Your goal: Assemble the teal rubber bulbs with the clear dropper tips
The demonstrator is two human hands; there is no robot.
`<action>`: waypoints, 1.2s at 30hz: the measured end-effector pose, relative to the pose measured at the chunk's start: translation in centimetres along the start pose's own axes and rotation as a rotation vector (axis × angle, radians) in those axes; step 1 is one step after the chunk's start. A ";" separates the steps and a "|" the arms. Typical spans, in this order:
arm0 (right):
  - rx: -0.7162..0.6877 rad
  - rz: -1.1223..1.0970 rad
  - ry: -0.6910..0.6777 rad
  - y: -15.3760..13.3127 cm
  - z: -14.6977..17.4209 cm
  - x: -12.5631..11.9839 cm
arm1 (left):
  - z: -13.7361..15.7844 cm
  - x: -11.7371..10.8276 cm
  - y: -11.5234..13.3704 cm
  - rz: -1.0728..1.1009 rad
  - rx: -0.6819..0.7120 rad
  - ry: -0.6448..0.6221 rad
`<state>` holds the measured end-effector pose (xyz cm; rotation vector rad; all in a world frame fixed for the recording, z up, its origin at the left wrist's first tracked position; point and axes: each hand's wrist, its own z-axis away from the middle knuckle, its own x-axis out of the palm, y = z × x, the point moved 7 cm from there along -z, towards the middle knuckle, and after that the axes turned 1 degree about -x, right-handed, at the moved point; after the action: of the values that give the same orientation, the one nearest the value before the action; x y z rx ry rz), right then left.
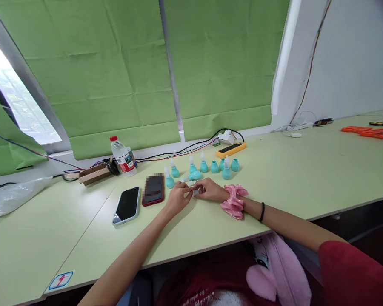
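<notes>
My left hand (pixel 178 197) and my right hand (pixel 209 190) meet over the table, fingertips pinched together around a small translucent plastic piece (pixel 196 192). Its exact shape is mostly hidden by the fingers. Just beyond my hands, a teal bulb nasal aspirator (pixel 195 175) lies on its side, its clear tip toward the left. Several more stand upright with clear tips, among them a nasal aspirator (pixel 169 180) at the left and another nasal aspirator (pixel 226 171) at the right. Teal bulbs without tips, such as this bulb (pixel 235 165), stand with them.
Left of my hands lie a red-cased phone (pixel 153 190) and a light-cased phone (pixel 127 206). Behind them are a water bottle (pixel 123 157) and an open cardboard box (pixel 95 173). A yellow power strip (pixel 231 149) and cables run along the back; orange-handled tools (pixel 367 131) lie far right.
</notes>
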<state>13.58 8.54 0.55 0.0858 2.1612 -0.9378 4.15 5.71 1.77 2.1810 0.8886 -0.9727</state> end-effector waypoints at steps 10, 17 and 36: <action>-0.006 0.021 0.012 0.4 0.0 0.1 | 0.1 -0.1 0.5 -0.173 0.080 0.001; -0.001 0.020 0.016 0.6 0.0 0.2 | 0.2 0.0 0.8 -0.179 0.099 -0.011; 0.016 0.036 0.014 0.4 0.0 0.0 | 0.3 0.3 1.6 -0.358 0.262 -0.043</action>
<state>13.72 8.85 0.26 0.1388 2.1589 -0.9364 5.39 4.68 1.73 2.2467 1.2174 -1.3680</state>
